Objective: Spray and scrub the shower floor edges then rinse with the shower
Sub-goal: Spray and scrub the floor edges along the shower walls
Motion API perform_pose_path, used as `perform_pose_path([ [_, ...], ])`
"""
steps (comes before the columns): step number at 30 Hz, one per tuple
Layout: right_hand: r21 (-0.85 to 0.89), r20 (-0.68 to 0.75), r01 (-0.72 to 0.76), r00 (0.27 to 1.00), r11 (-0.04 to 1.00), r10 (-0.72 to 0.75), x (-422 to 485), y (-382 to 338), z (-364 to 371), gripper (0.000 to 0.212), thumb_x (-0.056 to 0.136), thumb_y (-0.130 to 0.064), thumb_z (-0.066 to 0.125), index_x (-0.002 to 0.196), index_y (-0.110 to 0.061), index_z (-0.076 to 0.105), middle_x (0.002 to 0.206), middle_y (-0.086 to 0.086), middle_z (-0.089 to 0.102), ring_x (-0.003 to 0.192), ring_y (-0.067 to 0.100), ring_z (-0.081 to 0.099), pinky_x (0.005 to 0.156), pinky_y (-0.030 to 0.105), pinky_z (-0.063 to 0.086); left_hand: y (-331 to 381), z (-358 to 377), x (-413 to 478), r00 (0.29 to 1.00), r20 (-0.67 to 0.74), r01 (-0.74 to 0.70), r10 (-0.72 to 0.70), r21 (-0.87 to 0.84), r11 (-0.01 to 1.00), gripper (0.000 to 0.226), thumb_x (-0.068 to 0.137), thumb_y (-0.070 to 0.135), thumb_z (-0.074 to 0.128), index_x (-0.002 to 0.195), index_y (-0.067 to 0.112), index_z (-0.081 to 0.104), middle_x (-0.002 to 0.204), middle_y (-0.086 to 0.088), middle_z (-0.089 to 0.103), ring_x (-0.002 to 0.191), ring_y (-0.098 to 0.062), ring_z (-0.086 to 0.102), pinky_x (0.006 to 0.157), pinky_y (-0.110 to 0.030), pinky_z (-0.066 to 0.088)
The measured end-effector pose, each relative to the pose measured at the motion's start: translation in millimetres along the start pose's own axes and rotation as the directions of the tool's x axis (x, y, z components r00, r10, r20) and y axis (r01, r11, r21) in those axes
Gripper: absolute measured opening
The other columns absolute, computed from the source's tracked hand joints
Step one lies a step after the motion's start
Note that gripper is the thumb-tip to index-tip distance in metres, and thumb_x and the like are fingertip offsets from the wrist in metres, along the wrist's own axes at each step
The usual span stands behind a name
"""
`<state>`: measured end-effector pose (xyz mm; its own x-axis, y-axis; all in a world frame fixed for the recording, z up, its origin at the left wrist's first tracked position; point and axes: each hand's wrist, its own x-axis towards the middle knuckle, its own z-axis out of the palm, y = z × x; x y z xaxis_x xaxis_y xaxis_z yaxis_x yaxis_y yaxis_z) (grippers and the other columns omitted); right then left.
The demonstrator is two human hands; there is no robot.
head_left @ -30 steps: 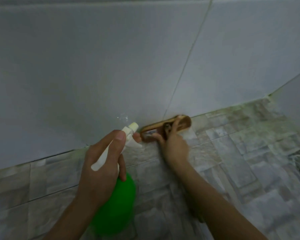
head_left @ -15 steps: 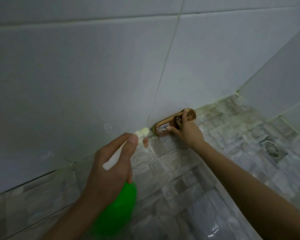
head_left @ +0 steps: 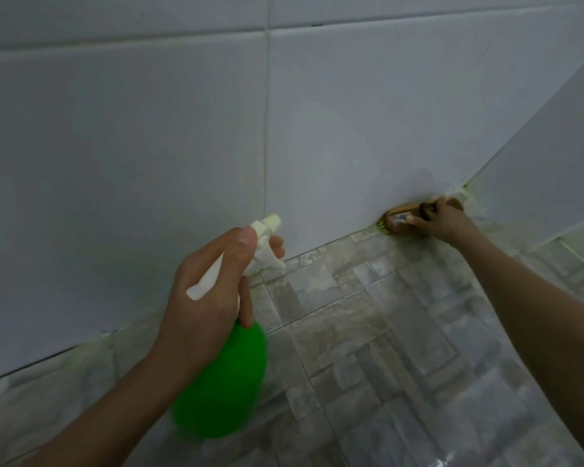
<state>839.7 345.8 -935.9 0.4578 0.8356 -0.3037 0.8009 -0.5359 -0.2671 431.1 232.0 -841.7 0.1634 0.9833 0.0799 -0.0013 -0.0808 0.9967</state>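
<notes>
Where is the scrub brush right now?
In the head view, the wooden scrub brush sits upper right, gripped by the right hand along the seam where floor tiles meet the white wall, close to the corner.

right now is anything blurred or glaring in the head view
Head view: dim, flat light; the green plastic spray bottle is motion-blurred at its base; the brown wooden scrub brush looks soft; head view again: small glare on the grey floor tiles, bottom right.

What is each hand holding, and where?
The left hand grips the green plastic spray bottle round its neck; the right hand holds the brown wooden scrub brush by its back.
</notes>
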Motion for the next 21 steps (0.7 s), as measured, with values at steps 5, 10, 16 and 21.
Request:
perform_pose_path([
  [5, -0.062, 0.037, 0.145, 0.989, 0.987, -0.143, -67, -72, 74, 0.107, 0.078, -0.068, 0.056, 0.150, -0.006, 0.006, 0.135, 0.026, 0.049, 0.116, 0.039, 0.055, 0.092, 0.044, 0.044, -4, -2, -18, 0.998, 0.052, 0.028, -0.033, 0.084, 0.996, 0.047, 0.091, 0.061, 0.042, 0.094, 0.030, 0.077, 0.079, -0.030, 0.068, 0.036, -0.026, 0.046, 0.044, -0.024, 0.041],
  [10, -0.039, 0.033, 0.135, 0.990, 0.990, -0.134, -97, -95, 92, 0.109, 0.083, -0.067, 0.051, 0.151, -0.008, -0.011, 0.134, 0.026, 0.050, 0.112, 0.038, 0.057, 0.084, 0.044, 0.047, -1, -18, -42, 0.997, 0.039, 0.061, -0.065, 0.103, 0.993, 0.051, 0.088, 0.064, 0.044, 0.097, 0.025, 0.077, 0.084, -0.036, 0.066, 0.038, -0.027, 0.048, 0.045, -0.028, 0.041],
  [16, -0.048, 0.174, 0.089, 0.981, 0.995, -0.080, -187, -89, 98, 0.109, 0.080, -0.065, 0.058, 0.151, -0.011, -0.004, 0.140, 0.025, 0.044, 0.118, 0.039, 0.052, 0.092, 0.046, 0.045, 7, -64, -70, 0.997, 0.017, 0.075, -0.077, 0.099, 0.992, 0.045, 0.090, 0.061, 0.043, 0.096, 0.031, 0.076, 0.084, -0.037, 0.065, 0.038, -0.032, 0.046, 0.045, -0.025, 0.040],
  [21, -0.103, 0.229, 0.116, 0.969, 0.988, -0.090, -235, -143, 124, 0.108, 0.082, -0.063, 0.057, 0.151, -0.005, -0.004, 0.139, 0.022, 0.046, 0.118, 0.035, 0.053, 0.092, 0.043, 0.045, 8, -98, -89, 0.995, 0.014, 0.096, -0.098, 0.102, 0.990, 0.046, 0.091, 0.061, 0.041, 0.093, 0.031, 0.076, 0.084, -0.036, 0.066, 0.037, -0.033, 0.046, 0.045, -0.024, 0.039],
])
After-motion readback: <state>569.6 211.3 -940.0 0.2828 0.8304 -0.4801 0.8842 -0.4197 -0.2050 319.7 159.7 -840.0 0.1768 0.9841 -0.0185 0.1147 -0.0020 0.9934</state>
